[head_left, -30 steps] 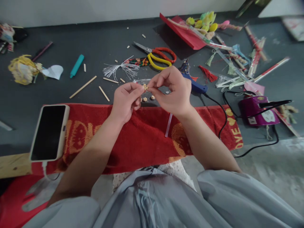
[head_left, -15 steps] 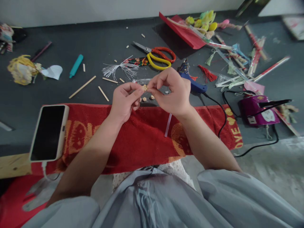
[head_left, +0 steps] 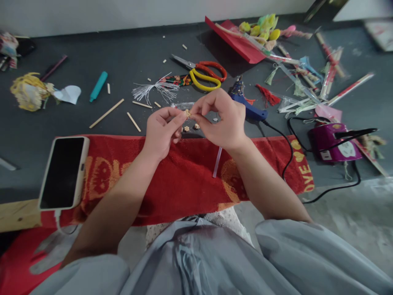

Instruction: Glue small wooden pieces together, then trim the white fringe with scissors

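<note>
Between my two hands is a small beige flower-shaped piece (head_left: 187, 113), its details too small to make out. My left hand (head_left: 162, 129) pinches it from the left with thumb and forefinger. From the right, the thumb and forefinger of my right hand (head_left: 222, 119) close on its other side. Just below the fingertips, similar small beige pieces (head_left: 196, 126) lie on the dark table. Under my wrists stretches a red towel (head_left: 181, 180) with orange patterns. A translucent glue stick (head_left: 217, 162) rests on it, partly beneath my right hand.
Scissors (head_left: 208, 76) with red and yellow handles lie beyond my hands, beside a bundle of white strands (head_left: 156, 89). A blue glue gun (head_left: 250, 108) trails a cord toward a purple power socket (head_left: 334, 141). At left are a phone (head_left: 64, 172), a teal marker (head_left: 98, 86) and thin wooden sticks (head_left: 107, 113).
</note>
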The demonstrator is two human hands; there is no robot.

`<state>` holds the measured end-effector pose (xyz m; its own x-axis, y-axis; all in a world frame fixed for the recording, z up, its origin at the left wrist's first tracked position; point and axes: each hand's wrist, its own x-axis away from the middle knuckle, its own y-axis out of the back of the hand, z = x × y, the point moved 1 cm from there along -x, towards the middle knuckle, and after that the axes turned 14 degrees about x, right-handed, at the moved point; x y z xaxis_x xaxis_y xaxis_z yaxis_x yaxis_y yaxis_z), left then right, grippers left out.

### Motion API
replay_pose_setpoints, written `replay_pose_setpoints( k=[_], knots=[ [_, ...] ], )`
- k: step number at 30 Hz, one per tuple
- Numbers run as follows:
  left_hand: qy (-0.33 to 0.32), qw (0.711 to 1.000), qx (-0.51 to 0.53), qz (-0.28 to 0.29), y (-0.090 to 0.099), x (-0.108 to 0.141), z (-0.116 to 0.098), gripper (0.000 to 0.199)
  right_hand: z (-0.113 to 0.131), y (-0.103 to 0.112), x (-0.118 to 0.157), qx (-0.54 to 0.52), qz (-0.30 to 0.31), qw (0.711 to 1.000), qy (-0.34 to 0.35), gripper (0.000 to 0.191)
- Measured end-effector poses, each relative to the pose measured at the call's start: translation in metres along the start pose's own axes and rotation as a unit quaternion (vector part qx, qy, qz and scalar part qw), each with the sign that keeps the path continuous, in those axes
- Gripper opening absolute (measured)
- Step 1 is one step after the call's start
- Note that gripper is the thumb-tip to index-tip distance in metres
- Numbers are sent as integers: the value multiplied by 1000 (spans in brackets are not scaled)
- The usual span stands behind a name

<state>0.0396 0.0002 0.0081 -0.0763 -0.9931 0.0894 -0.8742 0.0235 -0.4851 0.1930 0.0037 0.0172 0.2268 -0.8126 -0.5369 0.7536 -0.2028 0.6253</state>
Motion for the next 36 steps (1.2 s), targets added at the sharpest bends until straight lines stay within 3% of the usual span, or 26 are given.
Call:
replay_pose_setpoints(
  k=[4, 10, 15, 28, 36],
  knots=[
    [-13, 1000, 3, -15, -3, 0, 1, 27, 2, 4, -3, -13, -3, 1000, 16, 6],
    [31, 999, 9, 8, -4, 3, -6, 27, -6, 11, -10, -29, 16, 995, 99, 22],
    [58, 998, 19, 33, -3, 4, -8, 25, -11, 14, -13, -40, 42, 991, 123, 26],
    [133, 990, 30, 38, -6, 5, -12, 25, -15, 4, -10, -183, 55, 982, 9, 23],
    [109, 993, 35, 28, -5, 5, -10, 27, -14, 3, -11, -163, 45, 986, 1, 19]
  ],
)
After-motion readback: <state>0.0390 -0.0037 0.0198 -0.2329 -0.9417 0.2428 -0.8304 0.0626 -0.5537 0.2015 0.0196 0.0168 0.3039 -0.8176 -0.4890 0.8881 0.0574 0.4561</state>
